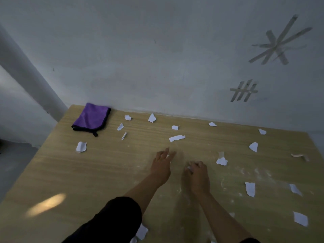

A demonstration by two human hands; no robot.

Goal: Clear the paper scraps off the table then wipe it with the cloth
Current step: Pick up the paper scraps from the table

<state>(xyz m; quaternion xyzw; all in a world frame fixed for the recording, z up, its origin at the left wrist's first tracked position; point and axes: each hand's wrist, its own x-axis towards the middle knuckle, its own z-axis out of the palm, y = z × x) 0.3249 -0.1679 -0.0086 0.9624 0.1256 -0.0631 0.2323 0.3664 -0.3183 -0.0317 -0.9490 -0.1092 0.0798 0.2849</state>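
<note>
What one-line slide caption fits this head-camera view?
Right hand grips paper scraps, left hand open beside it; loose scraps litter the wooden table, purple cloth folded at the far corner.

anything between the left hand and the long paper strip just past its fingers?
Nothing visible. Only bare tabletop separates the left hand from the long paper strip. The other scraps lie beyond it or off to the sides, and the right hand, gripping crumpled paper, sits to the side of that path.
</note>
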